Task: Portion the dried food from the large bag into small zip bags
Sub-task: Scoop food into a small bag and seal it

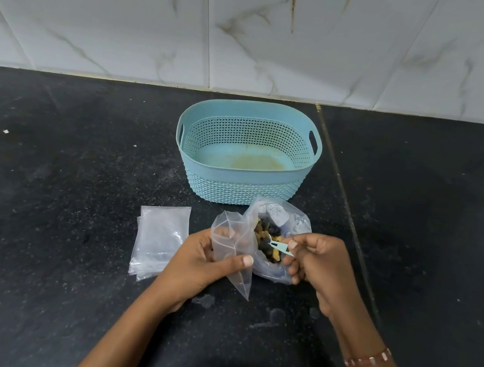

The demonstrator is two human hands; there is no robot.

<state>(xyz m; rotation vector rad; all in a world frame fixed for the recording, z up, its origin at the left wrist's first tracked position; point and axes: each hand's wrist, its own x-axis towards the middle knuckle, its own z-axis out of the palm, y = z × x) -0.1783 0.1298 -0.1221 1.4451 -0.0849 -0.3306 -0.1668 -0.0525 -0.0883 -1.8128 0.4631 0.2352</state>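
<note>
The large clear bag (287, 222) stands open on the dark counter, with yellow and dark dried food (267, 235) showing inside. My left hand (199, 265) grips a small clear zip bag (232, 245) just left of the large bag, thumb across its front. My right hand (316, 265) pinches the handle of a small light-blue plastic scoop (280, 246), whose front end reaches into the dried food. A flat stack of small zip bags (159, 240) lies to the left of my hands.
A light-blue perforated plastic basket (242, 193) with nothing in it sits behind the bags, near the white marble-tiled wall (259, 27). The black speckled counter (59, 186) stretches to both sides, with a seam (343, 193) running on the right.
</note>
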